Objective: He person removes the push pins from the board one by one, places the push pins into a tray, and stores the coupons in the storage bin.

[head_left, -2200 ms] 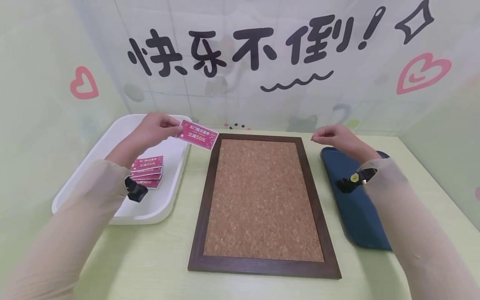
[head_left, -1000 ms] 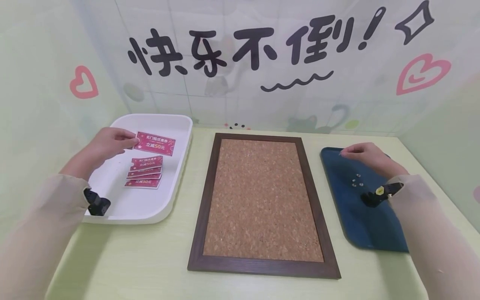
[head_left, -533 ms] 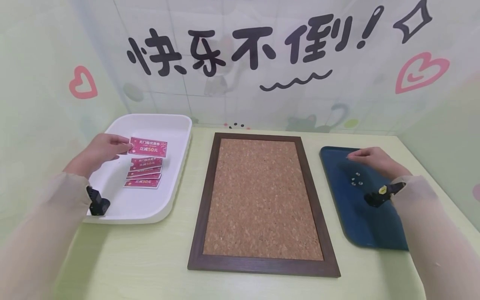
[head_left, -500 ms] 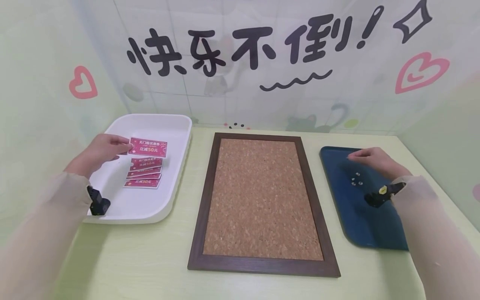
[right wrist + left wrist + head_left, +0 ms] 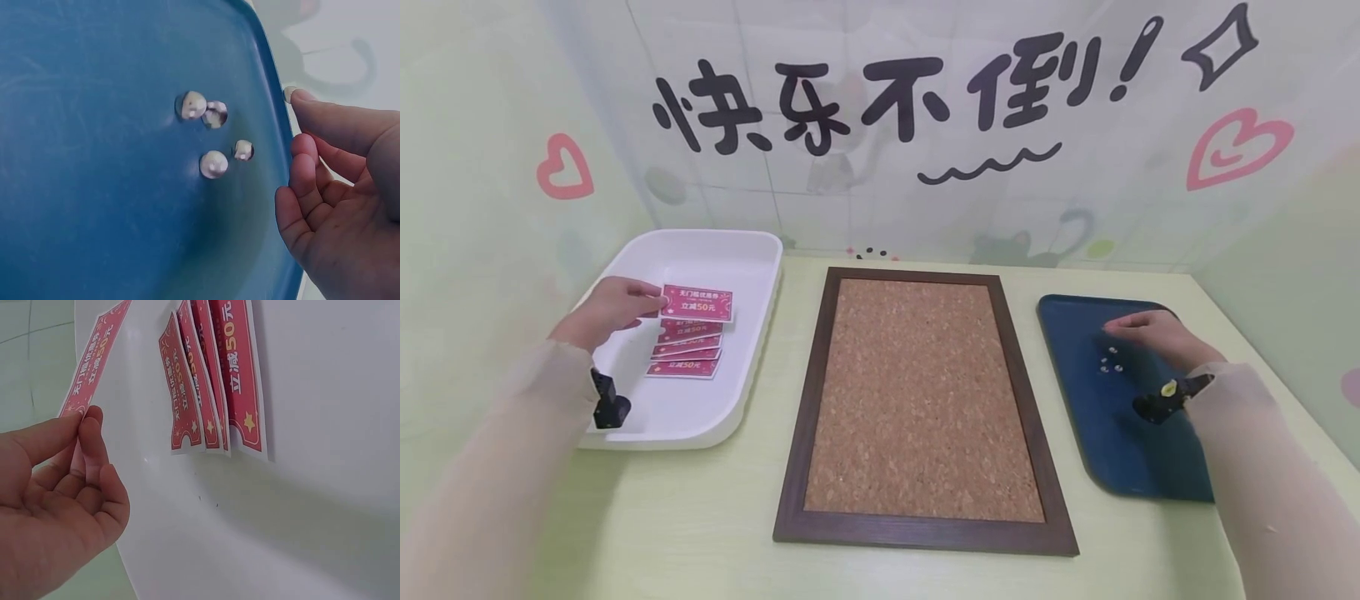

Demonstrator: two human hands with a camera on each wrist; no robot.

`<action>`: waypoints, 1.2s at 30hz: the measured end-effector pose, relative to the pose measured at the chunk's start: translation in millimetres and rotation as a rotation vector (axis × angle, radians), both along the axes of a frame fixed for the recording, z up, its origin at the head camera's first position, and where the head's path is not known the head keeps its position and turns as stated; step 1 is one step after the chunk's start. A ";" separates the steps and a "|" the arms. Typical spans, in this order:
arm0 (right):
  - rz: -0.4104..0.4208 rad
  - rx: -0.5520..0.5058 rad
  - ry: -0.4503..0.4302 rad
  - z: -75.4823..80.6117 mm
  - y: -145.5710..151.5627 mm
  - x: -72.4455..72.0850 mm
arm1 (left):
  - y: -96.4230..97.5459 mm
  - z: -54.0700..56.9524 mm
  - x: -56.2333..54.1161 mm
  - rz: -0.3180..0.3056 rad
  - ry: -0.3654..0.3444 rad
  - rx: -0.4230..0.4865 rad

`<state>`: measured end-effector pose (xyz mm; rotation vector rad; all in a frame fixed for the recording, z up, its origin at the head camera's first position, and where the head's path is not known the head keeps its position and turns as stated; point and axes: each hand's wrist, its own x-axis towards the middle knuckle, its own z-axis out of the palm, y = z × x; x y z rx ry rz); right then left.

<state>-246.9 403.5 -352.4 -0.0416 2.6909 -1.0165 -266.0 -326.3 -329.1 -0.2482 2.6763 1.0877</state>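
Observation:
My left hand (image 5: 607,312) pinches one end of a pink coupon (image 5: 697,303) between thumb and fingers. It holds the coupon above several overlapping coupons (image 5: 685,367) in the white tray (image 5: 758,333). The left wrist view shows the pinched coupon (image 5: 94,359) tilted, apart from the others. Over the far part of the blue tray (image 5: 1120,450), my right hand (image 5: 1161,333) has thumb and finger together. A small whitish round thumbtack (image 5: 289,94) shows at its fingertips, partly hidden. Several shiny round-headed thumbtacks (image 5: 214,164) lie on the tray below.
A cork board (image 5: 925,400) in a dark brown wooden frame lies between the two trays on the light green table (image 5: 700,517). Behind it stands a printed wall (image 5: 865,208) with black lettering. Side walls close in on the left and right.
My left hand has carried the coupon from the cork board's far left corner back over the white tray, then lower. My right hand has moved right, over the blue tray, and slightly nearer.

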 end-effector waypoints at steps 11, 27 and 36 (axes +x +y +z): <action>-0.014 -0.001 -0.024 -8.2 7.1 1.5 | 9.8 4.3 5.3 0.030 -0.039 0.023; 0.000 0.036 -0.025 -12.3 4.0 0.6 | 3.3 -10.0 -7.3 0.077 -0.032 0.017; -0.002 0.053 -0.030 -15.2 3.9 -1.4 | 5.4 -15.1 -4.9 0.089 -0.076 -0.060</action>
